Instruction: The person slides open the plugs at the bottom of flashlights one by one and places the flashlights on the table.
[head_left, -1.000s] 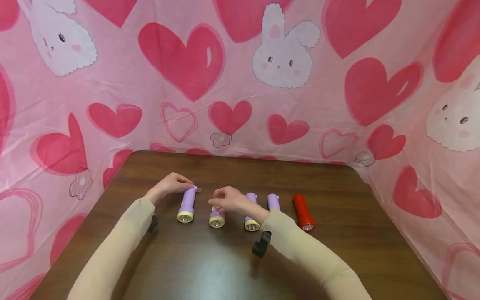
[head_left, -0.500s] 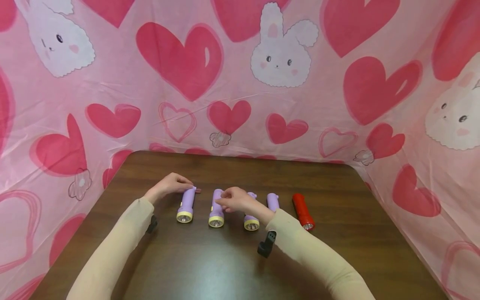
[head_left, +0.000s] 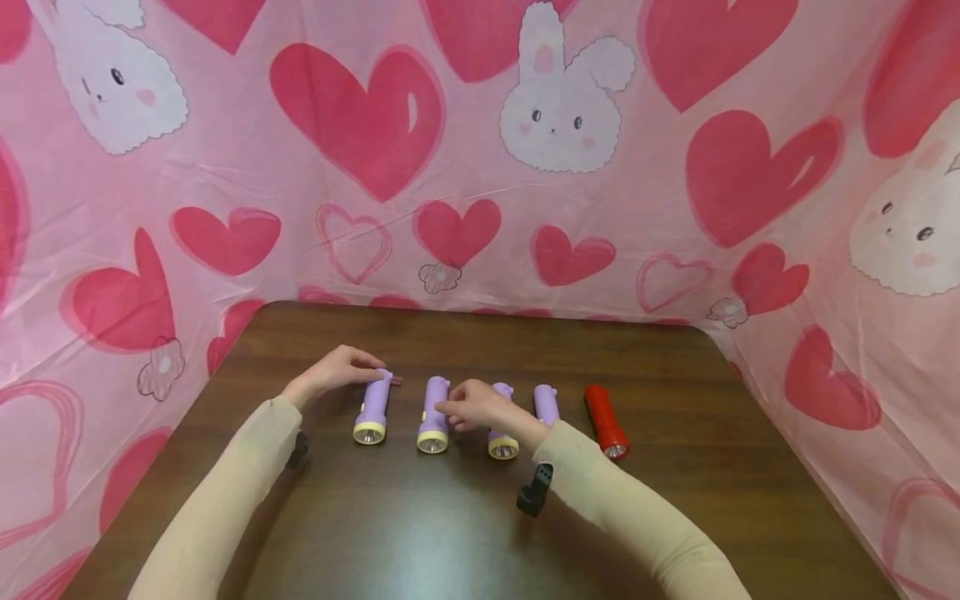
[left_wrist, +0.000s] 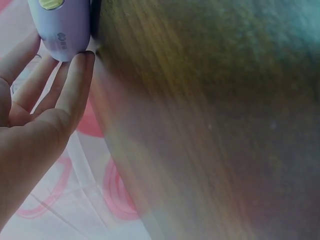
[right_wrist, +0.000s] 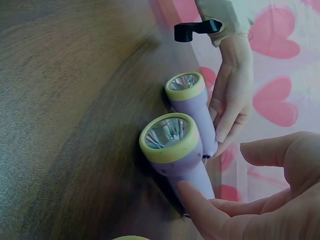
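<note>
Several purple flashlights with pale yellow heads lie in a row, lenses toward me. My left hand holds the tail of the leftmost flashlight, thumb and fingertips around its end. My right hand is beside the second flashlight. In the right wrist view its thumb stands apart from its fingers, and one fingertip is right at that flashlight's body. The right hand and wrist partly cover the third flashlight and the fourth flashlight.
A red flashlight lies at the right end of the row. The brown wooden table is surrounded by a pink cloth printed with hearts and rabbits. A small reddish piece shows beside the leftmost flashlight's tail.
My right hand has moved slightly right and uncovered the second flashlight's tail, with its fingers now at that flashlight's right side. My left hand stays at the leftmost flashlight.
</note>
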